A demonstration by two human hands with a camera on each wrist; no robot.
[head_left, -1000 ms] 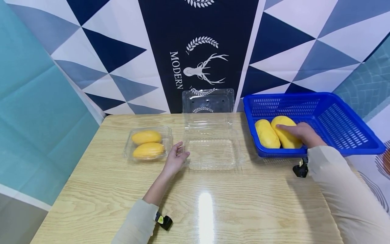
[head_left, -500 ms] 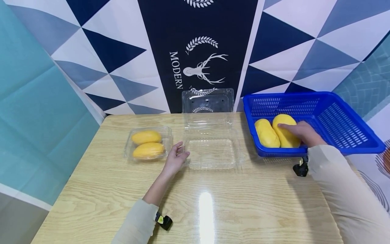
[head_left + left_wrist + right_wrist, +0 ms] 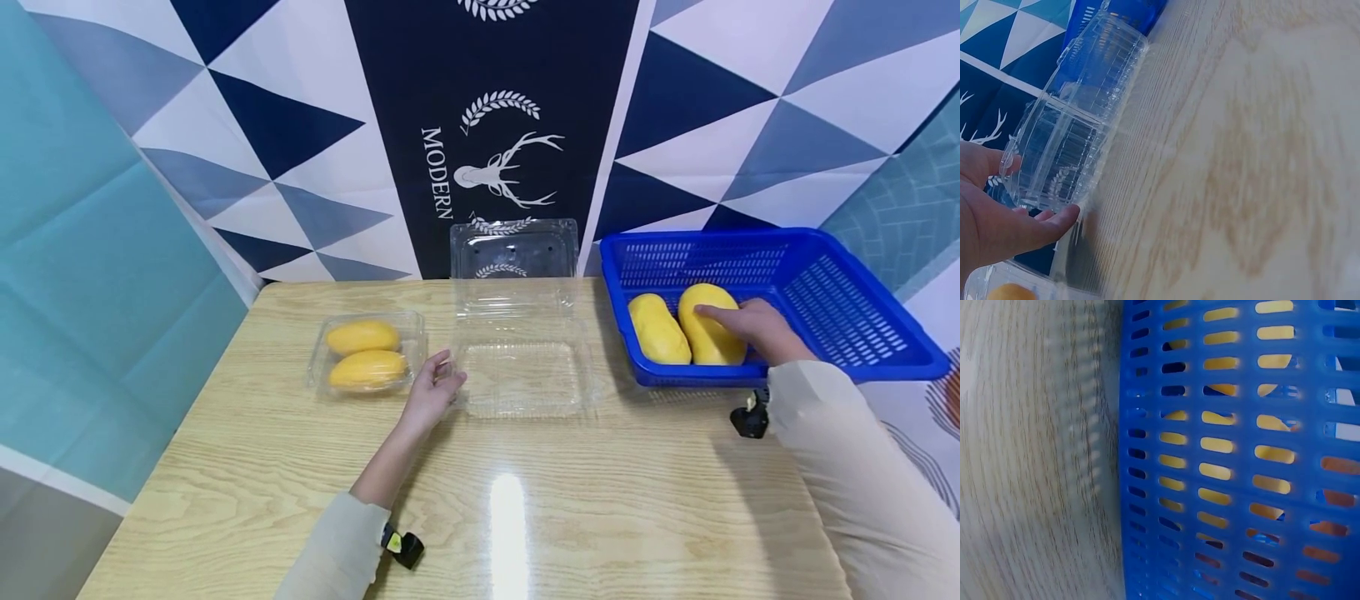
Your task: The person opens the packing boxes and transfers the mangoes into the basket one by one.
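A yellow, mango-like fruit (image 3: 708, 340) is being held in the blue basket (image 3: 843, 312), its upper end being eased slightly rightward from the neighboring fruit (image 3: 658, 332) since a second ago. The right-hand grip (image 3: 761, 325) is being kept closed around it, the thumb being laid across its top; the fingers are being largely hidden. The neighboring fruit is being left in place. At center, the left end of an open clear box (image 3: 525, 375) is being touched by the left-hand grip (image 3: 433, 392), its thumb and fingers being held loosely apart, as before. Farther left on the bench (image 3: 600, 500), two more fruits (image 3: 367, 369) are being kept unmoved in a closed clear box (image 3: 415, 333).
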